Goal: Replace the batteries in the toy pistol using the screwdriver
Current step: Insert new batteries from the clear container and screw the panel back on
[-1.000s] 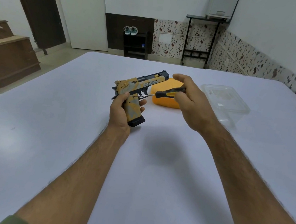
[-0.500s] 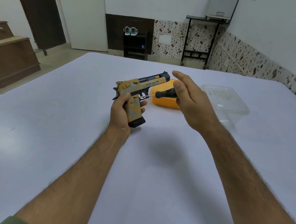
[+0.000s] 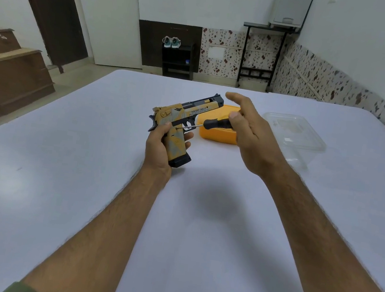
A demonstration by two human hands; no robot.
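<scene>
Yellow-and-grey plastic toy pistol (image 3: 182,120), held clear above white table (image 3: 60,177), near its middle. Grip wrapped by left hand (image 3: 161,145), fingers and thumb curled round it; muzzle pointed away and to the right, black magazine base lowest.

Black-handled screwdriver (image 3: 215,123) held level, metal tip set against pistol frame just above the grip, beside the trigger guard. Handle pinched at right hand (image 3: 248,138) between thumb tip and the fingers behind it; index finger extended forward, remaining fingers mostly straight. Exact finger contact on far side of handle hidden by the hand.

Hands apart, joined only through screwdriver and pistol.

Orange lid (image 3: 217,134) flat on table directly behind screwdriver and right hand, partly covered by them. Clear plastic container (image 3: 295,135) on table to the right of the lid, near it; whether touching it, not discernible.

Both forearms bare, extended over table from near edge.
</scene>
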